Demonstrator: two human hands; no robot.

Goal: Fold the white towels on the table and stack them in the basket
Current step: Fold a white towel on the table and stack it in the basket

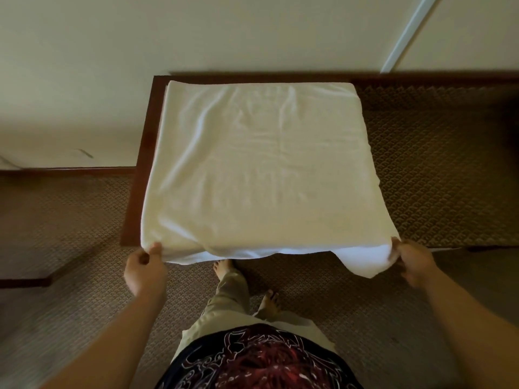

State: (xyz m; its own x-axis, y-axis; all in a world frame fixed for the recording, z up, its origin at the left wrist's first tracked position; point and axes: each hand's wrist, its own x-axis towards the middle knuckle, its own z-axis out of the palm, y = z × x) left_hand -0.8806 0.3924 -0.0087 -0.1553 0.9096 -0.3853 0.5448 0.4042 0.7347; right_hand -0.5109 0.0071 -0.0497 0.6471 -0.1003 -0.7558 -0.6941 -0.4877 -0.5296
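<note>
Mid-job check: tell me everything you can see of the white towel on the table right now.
The white towel looks like soft terry cloth, lightly creased, spread nearly flat over the dark wooden table, covering most of its top. It seems at least doubled: a second layer shows under the near edge, which overhangs the table. The left hand pinches the near left corner and the right hand grips the near right corner, where the cloth droops in a loose fold.
</note>
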